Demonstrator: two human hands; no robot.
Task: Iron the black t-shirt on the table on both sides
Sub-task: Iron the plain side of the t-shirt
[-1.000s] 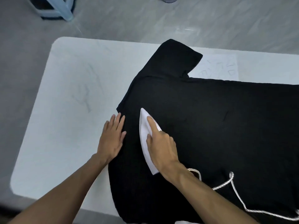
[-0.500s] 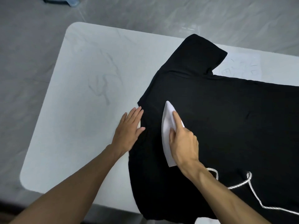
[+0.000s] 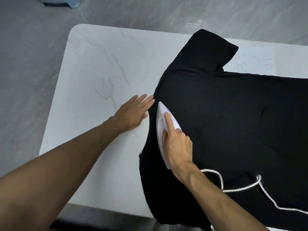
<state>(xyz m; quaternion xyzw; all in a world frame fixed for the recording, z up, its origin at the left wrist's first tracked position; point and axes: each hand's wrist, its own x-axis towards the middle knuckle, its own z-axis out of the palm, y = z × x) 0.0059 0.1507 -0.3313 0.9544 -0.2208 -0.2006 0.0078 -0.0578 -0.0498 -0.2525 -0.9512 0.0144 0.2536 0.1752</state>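
Observation:
The black t-shirt (image 3: 233, 117) lies spread flat on the white marble-pattern table (image 3: 100, 67), one sleeve pointing to the far side, its near edge hanging over the table front. A white iron (image 3: 160, 120) rests on the shirt close to its left edge, nose pointing away from me. My right hand (image 3: 176, 144) grips the iron from above, index finger stretched along its top. My left hand (image 3: 133, 112) lies flat on the table with fingers spread, fingertips touching the shirt's left edge beside the iron's nose.
The iron's white braided cord (image 3: 253, 185) loops over the near part of the shirt and runs off to the right. A sheet of paper with faint writing (image 3: 253, 64) lies beyond the sleeve. A blue stool base (image 3: 60, 1) stands on the grey floor, far left.
The view has shifted, so the table and shirt sit further right. The iron under my right hand has slid toward the shirt's left edge, closer to my left hand's fingertips.

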